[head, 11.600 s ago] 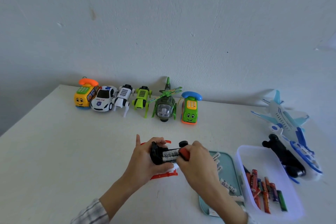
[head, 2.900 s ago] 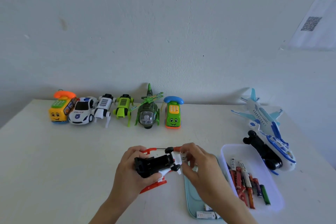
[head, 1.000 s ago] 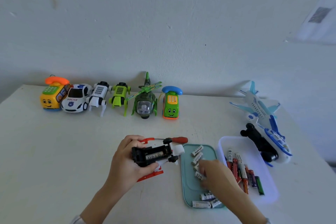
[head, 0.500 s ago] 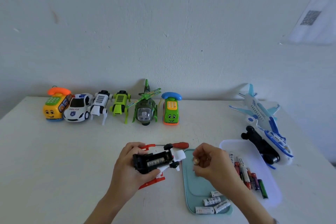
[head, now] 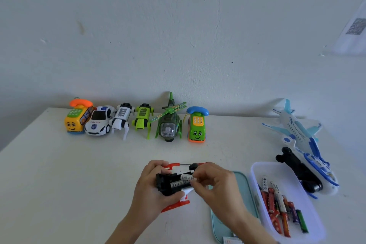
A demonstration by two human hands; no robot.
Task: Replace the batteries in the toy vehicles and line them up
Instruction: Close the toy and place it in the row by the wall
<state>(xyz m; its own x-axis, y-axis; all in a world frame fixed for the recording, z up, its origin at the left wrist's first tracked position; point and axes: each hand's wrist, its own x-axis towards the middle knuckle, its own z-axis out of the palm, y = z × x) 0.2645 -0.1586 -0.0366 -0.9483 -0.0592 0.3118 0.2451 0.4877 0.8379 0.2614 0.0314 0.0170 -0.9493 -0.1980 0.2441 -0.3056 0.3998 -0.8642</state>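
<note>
Low in the centre of the frame, the left hand point(head: 152, 186) grips an upturned red and black toy car point(head: 170, 185) just above the white bench point(head: 59, 174). The right hand point(head: 213, 182) pinches a white battery point(head: 186, 177) at the car's open compartment, where a second battery lies. Six toy vehicles point(head: 136, 121) stand in a row along the wall beyond.

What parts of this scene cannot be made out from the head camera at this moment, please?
- Head view: the top of the red toy is hidden; it is turned over under the left hand.
- The right hand covers the battery's far end, so its seating is unclear.
- The teal tray is cut off by the bottom edge.
- The battery labels in the clear tub are too small to read.
</note>
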